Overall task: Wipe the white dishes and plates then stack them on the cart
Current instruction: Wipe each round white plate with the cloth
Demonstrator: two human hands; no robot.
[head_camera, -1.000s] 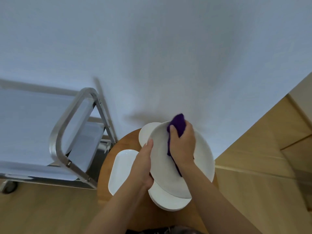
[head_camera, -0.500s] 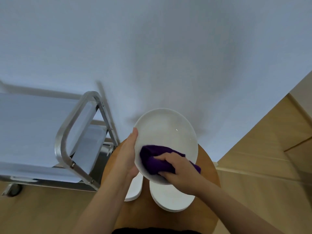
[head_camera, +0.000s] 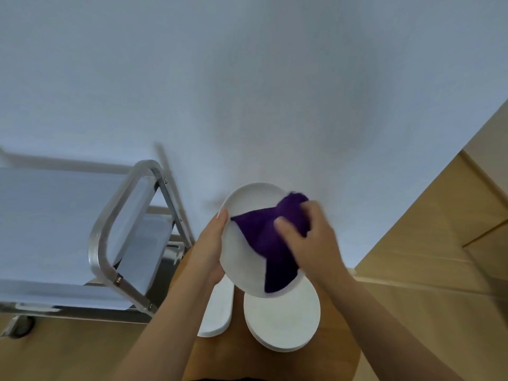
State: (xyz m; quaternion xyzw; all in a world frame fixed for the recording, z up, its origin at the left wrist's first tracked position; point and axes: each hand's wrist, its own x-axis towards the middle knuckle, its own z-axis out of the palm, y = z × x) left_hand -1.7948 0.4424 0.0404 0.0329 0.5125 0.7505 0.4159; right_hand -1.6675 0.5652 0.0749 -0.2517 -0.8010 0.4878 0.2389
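A round white plate [head_camera: 246, 210] is held tilted above the small round wooden table [head_camera: 233, 356]. My left hand [head_camera: 210, 246] grips its left rim, thumb on the edge. My right hand [head_camera: 310, 237] holds a purple cloth [head_camera: 268, 240] pressed on the plate's face, toward its upper right; the hand is blurred. Below on the table lie a stack of round white plates [head_camera: 283, 323] and a white rectangular dish [head_camera: 218, 312], partly hidden by my left arm. The metal cart [head_camera: 121, 204] stands at the left, its top shelf bare.
A white wall fills the upper view. Wooden floor and a wooden panel [head_camera: 439, 229] lie at the right. A cart wheel [head_camera: 20, 327] shows at the lower left. The cart's handle bar is close to my left arm.
The cloth and my right hand moved from the plate's lower part up to its upper right. The plate stays held in my left hand, lifted off the stack since the first frame.
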